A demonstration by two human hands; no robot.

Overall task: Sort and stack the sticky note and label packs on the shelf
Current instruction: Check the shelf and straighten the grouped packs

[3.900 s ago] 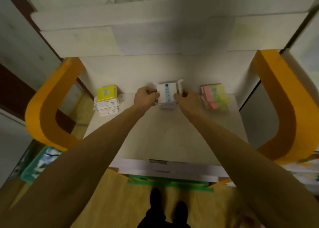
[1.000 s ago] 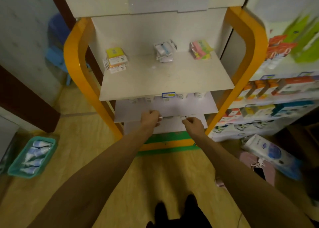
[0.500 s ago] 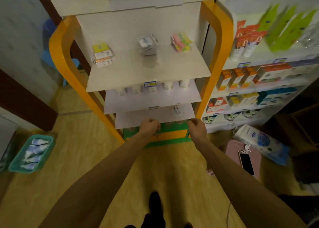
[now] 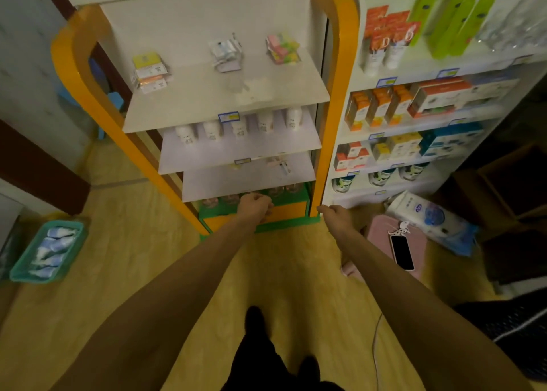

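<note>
1. Top shelf [image 4: 189, 106] of the orange-framed rack carries three groups of packs along its far edge, well apart from one another.
2. Far left: yellow and orange pack stack [image 4: 149, 72], a yellow pack on top, white-labelled and orange packs under it.
3. Far middle: white label pack stack [image 4: 225, 53], slightly untidy, the upper packs tilted.
4. Far right: pink and green sticky note packs [image 4: 282, 49], lying at a slant, close to the rack's right post.
5. Left hand [image 4: 256, 206] is low down, in front of the rack's bottom level near the green and orange base. Grip: fingers curled into a loose fist; whether it has hold of anything I cannot tell.
6. Right hand [image 4: 333, 214] is at the foot of the right orange post [image 4: 325, 124], fingers curled. Something small and pale shows at the fingertips, too small to name; grip state not clear.
7. Neither hand touches any pack; both are well below the top shelf.
8. Second shelf down holds a row of white bottles [image 4: 239, 127].
9. Floor, left: teal basket [image 4: 48, 251] with pale blue tubes. Floor, right: dark phone [image 4: 402, 252] lying on a pink item, a white and blue bag beside it.
</note>
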